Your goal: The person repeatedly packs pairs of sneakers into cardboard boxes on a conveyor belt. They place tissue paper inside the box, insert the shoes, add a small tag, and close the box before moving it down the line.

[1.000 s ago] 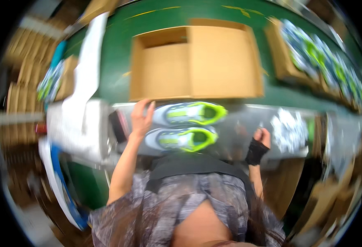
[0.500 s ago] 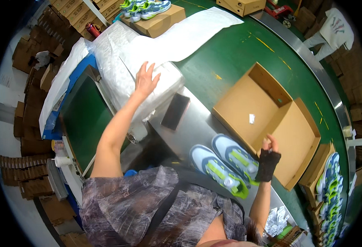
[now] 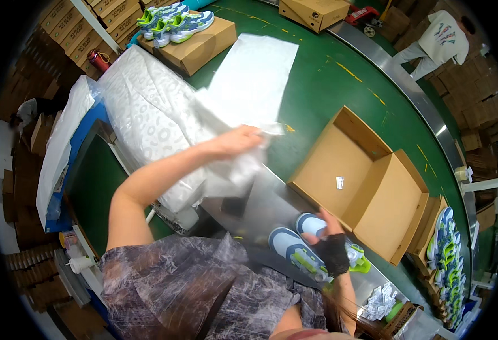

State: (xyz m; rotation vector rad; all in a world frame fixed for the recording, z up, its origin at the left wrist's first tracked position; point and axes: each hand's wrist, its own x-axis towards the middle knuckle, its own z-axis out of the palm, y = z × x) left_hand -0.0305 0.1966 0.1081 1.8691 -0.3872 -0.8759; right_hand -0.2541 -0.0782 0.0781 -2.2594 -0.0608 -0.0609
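- While the left hand (image 3: pixel 234 141) pinched a tissue sheet (image 3: pixel 226 130) in closed fingers, lifting it singly seemed wise.
- Right hand (image 3: pixel 331 238) lay on the sneakers (image 3: pixel 302 252); its grip could not be told.

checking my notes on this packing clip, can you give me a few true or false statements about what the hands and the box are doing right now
1. The left hand grips a sheet of white tissue paper. True.
2. The open cardboard box already holds both shoes. False: it holds only a small white packet; the pair of shoes lies on the metal table beside it.
3. The right hand, in a black wrist wrap, rests on the shoes. True.
4. The left hand is inside the box. False: it is over the paper stack, away from the box.
5. More shoes sit on a closed carton at the top. True.
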